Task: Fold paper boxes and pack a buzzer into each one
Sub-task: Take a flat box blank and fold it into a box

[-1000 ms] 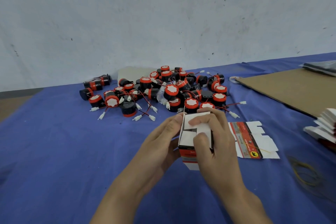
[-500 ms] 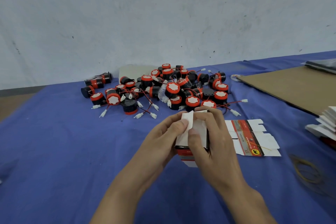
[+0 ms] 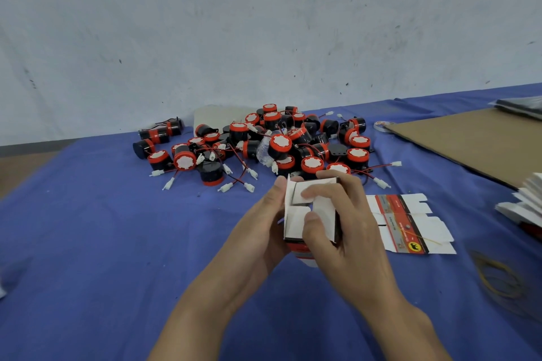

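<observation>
Because the end flaps have to be tucked in before anything can go inside, the paper box (image 3: pixel 294 223) is held up off the bench (image 3: pixel 88 243) with its unfinished end turned toward the person. The left hand (image 3: pixel 258 231) wraps the box's left side, its fingers (image 3: pixel 278 187) curled round it to brace the walls. The right hand (image 3: pixel 349 237) grips the other side, forefinger and thumb pressing white flaps inward. Just beyond lies the heap of buzzers (image 3: pixel 275 143), within easy reach for packing — a step not yet begun. A flat box blank (image 3: pixel 407 223) lies on the bench just to the right — likely next in line.
</observation>
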Motion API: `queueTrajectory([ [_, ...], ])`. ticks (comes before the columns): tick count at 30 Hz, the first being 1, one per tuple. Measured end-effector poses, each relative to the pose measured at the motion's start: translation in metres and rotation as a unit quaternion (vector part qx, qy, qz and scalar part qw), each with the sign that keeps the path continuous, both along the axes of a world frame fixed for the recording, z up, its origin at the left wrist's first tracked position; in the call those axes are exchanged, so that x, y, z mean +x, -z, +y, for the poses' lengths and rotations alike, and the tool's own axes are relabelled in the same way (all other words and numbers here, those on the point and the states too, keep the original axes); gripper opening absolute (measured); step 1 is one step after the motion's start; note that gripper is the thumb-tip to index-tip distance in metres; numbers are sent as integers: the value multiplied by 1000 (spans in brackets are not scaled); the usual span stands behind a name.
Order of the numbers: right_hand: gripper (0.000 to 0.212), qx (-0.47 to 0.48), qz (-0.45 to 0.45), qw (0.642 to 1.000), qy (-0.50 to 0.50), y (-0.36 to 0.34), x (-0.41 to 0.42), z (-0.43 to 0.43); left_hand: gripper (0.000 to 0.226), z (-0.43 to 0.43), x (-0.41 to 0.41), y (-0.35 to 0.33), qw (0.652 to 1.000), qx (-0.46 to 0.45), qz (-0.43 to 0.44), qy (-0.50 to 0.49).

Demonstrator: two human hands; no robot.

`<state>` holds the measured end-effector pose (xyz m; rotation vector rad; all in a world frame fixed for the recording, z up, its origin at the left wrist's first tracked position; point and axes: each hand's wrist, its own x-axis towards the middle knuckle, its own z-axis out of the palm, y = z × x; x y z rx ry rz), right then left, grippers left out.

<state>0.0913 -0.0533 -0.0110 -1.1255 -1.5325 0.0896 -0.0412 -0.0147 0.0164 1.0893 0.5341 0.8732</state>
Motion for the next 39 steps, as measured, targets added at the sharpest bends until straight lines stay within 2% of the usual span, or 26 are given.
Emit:
queueTrajectory([
  [5,21,-3,1,1000,-3,1,-2,-1,50,0,-4,6,998,46,43,-10],
  [7,31,-10,-1,1000,-7,2,-2,-2,51,1,-5,7,997,56,53,-20],
  [11,64,-50,0,998,-30,4,-2,-4,46,4,-7,10,995,64,75,-29],
  [15,72,-49,-46,998,-8,3,-4,-3,42,7,-10,13,991,81,100,-32],
  [17,74,-41,-65,997,-5,5,-6,-2,31,8,-8,14,979,130,148,-52],
  [19,75,-35,-83,996,-2,6,-7,-1,29,9,-6,14,967,153,186,-85],
  [22,74,-35,-67,997,-2,4,-6,-1,26,10,-7,14,983,92,136,-86],
  [24,74,-30,-50,998,-3,3,-4,-2,32,10,-12,10,994,42,84,-57],
  [26,71,-28,-43,999,-4,3,-3,-2,38,9,-16,5,997,20,73,-21],
  [29,69,-32,-45,998,-11,4,-4,-2,36,6,-19,5,998,12,58,35],
  [33,66,-34,-39,998,-31,5,-7,-4,32,6,-20,7,998,10,46,40],
  [39,64,8,-8,999,-32,5,-3,-4,39,7,-20,3,998,5,32,56],
])
